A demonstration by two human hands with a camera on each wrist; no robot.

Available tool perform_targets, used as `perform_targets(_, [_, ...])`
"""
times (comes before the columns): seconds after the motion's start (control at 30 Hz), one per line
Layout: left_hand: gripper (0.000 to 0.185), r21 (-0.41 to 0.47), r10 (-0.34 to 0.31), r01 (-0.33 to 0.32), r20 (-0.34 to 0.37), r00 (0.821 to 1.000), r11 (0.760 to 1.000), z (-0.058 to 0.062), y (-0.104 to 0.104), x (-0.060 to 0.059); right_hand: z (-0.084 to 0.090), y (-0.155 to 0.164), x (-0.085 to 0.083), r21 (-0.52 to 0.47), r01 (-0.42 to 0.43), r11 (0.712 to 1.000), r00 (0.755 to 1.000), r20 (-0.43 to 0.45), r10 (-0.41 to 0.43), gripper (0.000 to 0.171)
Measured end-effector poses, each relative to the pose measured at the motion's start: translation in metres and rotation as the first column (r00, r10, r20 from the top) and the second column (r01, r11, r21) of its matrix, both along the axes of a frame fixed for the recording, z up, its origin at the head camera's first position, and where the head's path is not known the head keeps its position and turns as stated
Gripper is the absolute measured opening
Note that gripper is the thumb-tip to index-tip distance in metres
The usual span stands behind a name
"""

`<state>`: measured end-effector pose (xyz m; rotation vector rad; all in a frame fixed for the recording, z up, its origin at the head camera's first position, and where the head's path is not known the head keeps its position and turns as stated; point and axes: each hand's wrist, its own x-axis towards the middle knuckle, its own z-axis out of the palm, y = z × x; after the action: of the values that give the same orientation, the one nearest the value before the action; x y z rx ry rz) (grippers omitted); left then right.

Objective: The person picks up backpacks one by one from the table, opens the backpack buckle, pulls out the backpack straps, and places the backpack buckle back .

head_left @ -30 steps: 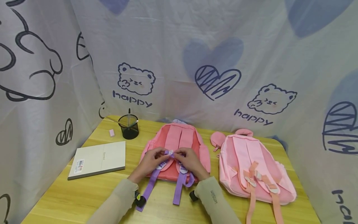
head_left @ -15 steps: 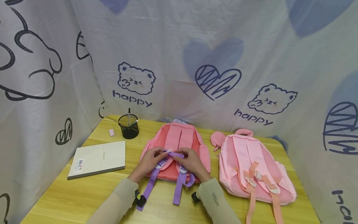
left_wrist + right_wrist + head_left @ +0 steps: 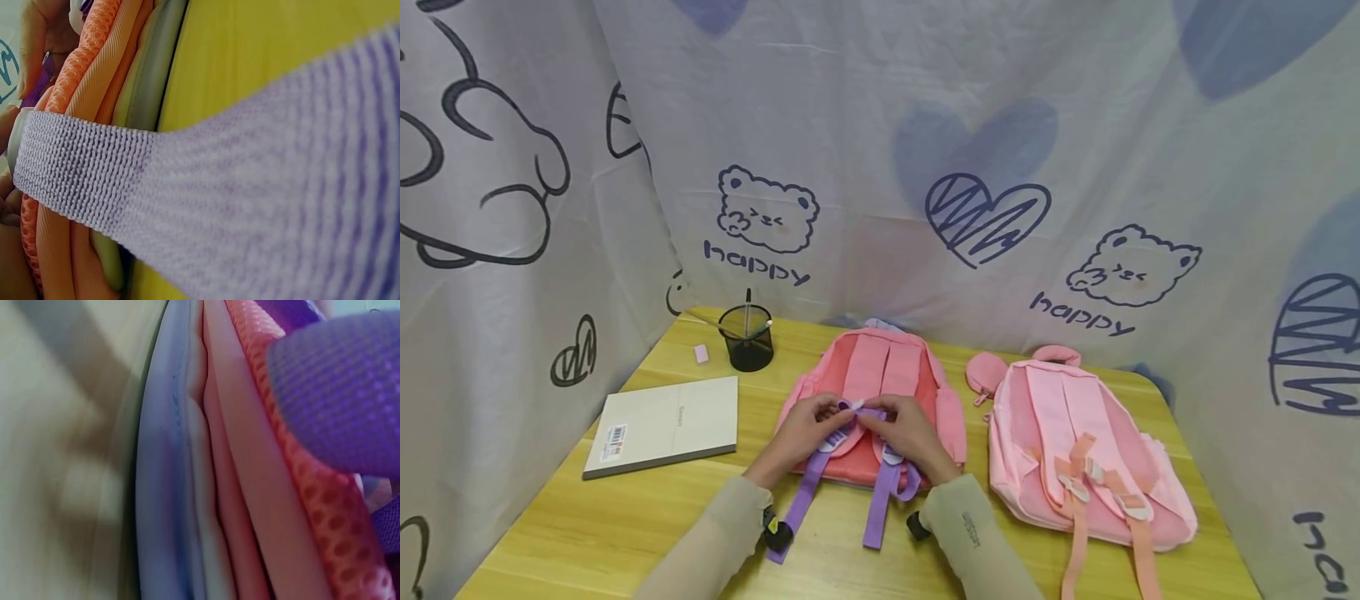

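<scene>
A pink-red backpack (image 3: 951, 417) lies back side up in the middle of the table, its purple webbing straps (image 3: 875, 508) hanging toward the front edge. Over its lower part, my left hand (image 3: 801, 435) pinches a purple strap beside a small white buckle piece (image 3: 857, 405). From the other side, my right hand (image 3: 910, 433) pinches the purple strap close to the same buckle piece. Fingers partly cover the buckle, so its fastening cannot be made out. Purple webbing (image 3: 81, 169) fills much of the left wrist view; the right wrist view has a purple strap loop (image 3: 337, 394).
A lighter pink backpack (image 3: 1018, 467) with orange straps lies to the right, a round pink pouch (image 3: 983, 372) by its top. At the left are a notebook (image 3: 655, 425), a pink eraser (image 3: 701, 354) and a black mesh pen cup (image 3: 749, 350). Printed curtains (image 3: 865, 275) stand around the table.
The white buckle piece has turned between my fingers. The purple strap in my right fingers was stretched out to the right half a second ago and now sits closer to my left fingertips.
</scene>
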<state>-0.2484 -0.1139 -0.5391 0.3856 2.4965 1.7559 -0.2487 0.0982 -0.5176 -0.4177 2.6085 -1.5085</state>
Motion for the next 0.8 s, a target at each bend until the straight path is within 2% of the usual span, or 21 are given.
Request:
perform_targets(0.2, [0.02, 0.018, 0.018, -0.018, 0.016, 1.0, 1.0, 0.001, -0.0015, -0.0006, -0.002, 0.0042, 0.0031, -0.009, 0.01, 1.0, 1.0, 0.006, -0.009, 0.031])
perform_targets(0.37, [0.022, 0.024, 0.022, -0.022, 0.03, 0.999, 0.999, 0.0029, -0.0025, 0.0002, -0.0024, 0.0069, 0.0046, 0.007, 0.022, 1.0, 0.999, -0.043, -0.022, 0.024])
perform_targets(0.5, [0.022, 0.033, 0.008, -0.009, 0.04, 0.999, 0.999, 0.002, -0.0024, 0.0, -0.0006, 0.0053, 0.0049, 0.007, 0.028, 1.0, 0.999, -0.04, -0.027, 0.019])
perform_targets(0.8, [0.021, 0.001, -0.01, 0.01, 0.012, 1.0, 1.0, 0.0023, -0.0025, -0.0002, 0.0, -0.0015, 0.0023, 0.015, 0.012, 1.0, 0.997, -0.081, -0.011, 0.021])
